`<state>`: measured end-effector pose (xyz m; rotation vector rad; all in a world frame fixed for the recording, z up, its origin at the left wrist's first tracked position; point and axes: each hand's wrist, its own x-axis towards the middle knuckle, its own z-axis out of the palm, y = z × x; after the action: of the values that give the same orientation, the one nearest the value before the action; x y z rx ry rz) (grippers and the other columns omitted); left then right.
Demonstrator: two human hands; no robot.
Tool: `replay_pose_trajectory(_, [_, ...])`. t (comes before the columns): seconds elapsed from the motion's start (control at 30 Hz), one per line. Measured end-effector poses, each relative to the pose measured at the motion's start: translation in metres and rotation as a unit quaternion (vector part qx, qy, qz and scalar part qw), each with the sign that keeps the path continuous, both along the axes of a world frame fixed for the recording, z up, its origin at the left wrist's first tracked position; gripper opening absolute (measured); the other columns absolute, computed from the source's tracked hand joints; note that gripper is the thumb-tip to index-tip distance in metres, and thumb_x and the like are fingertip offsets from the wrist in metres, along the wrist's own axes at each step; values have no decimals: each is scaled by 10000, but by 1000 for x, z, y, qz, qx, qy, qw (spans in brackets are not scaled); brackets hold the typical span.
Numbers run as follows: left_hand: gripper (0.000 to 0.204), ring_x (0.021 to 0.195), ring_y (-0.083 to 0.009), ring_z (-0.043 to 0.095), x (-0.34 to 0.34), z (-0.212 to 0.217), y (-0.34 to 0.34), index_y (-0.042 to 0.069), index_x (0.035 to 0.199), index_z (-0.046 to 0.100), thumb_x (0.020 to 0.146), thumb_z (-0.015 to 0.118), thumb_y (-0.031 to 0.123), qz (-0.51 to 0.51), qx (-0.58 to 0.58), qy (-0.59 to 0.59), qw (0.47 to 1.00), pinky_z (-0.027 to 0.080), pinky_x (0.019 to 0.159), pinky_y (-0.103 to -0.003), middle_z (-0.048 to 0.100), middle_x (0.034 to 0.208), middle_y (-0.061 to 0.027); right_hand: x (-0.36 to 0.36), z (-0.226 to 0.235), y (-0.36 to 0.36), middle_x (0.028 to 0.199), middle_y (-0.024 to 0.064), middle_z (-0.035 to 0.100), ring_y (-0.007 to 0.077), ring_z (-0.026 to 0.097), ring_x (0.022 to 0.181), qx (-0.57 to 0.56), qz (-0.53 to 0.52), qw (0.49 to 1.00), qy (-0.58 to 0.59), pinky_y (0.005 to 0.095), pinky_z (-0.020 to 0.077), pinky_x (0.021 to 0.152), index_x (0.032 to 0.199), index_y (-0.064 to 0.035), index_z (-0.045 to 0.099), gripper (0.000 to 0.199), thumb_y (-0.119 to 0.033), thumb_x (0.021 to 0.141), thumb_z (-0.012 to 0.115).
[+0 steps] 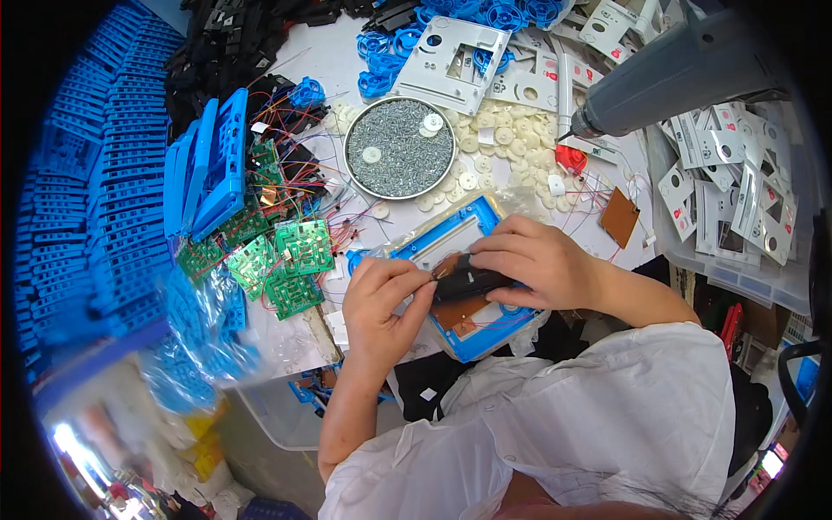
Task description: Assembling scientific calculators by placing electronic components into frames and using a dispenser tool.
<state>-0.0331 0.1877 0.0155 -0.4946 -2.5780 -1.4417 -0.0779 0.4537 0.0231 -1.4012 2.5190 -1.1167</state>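
A black plastic part (458, 284) lies across a blue rectangular frame (485, 349) in front of me. My right hand (542, 267) grips this part from the right, fingers bent over its top and thumb below. My left hand (381, 308) is closed in a pinch at the part's left end; whatever sits between thumb and fingertip is too small to make out. Beneath the black part, a brown circuit board (461, 314) shows inside the frame, with thin pink wires by its right side. Clear plastic film sticks out around the frame.
A round tray (347, 156) of screws stands beyond the frame, among cream discs (511, 143). Green circuit boards (303, 247) with wires lie left, near stacked blue housings (95, 191). An electric screwdriver (667, 78) hangs at upper right, over white panels (728, 147) in a clear bin.
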Motion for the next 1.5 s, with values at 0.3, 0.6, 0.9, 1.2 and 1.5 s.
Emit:
replay_pose_trajectory(0.3, [132,792,-274,666,-29,19,-2,53,897,745,777,800,39,-120,-85,-33,989,510,690,-365,696,879,-85,-16,4,-7,1084,89,704,306,616,997,-18,39,999,-34,377,555,825,1157,-26,672,465,-203,761,842])
replay_pose_trajectory(0.6, [141,783,-281,662,-37,21,-8,70,887,738,762,801,53,-173,-99,-29,979,506,676,-385,681,853,-75,-19,-1,-7,1156,75,694,294,599,997,-1,65,998,-26,368,562,826,1201,-38,656,478,-238,796,813])
replay_pose_trajectory(0.9, [134,767,-291,647,-43,34,-19,77,836,719,727,795,66,-220,-172,-54,959,498,657,-412,648,826,-64,-18,-6,-19,1221,125,698,297,614,950,-11,101,995,-1,370,577,766,1227,-1,650,524,-266,808,822])
replay_pose_trajectory(1.2, [101,761,-289,640,-43,34,-23,76,792,677,730,757,76,-237,-193,-48,951,504,642,-419,606,798,-63,-22,-5,-25,1261,100,660,288,588,995,19,129,991,-22,371,571,793,1257,-58,652,499,-295,841,794])
replay_pose_trajectory(1.5, [73,753,-288,633,-33,39,-19,54,791,621,761,675,93,-243,-249,-30,937,505,630,-422,567,808,-86,-28,13,-34,1156,91,579,288,551,1062,101,163,980,-50,362,539,877,1256,-71,601,484,-271,841,751])
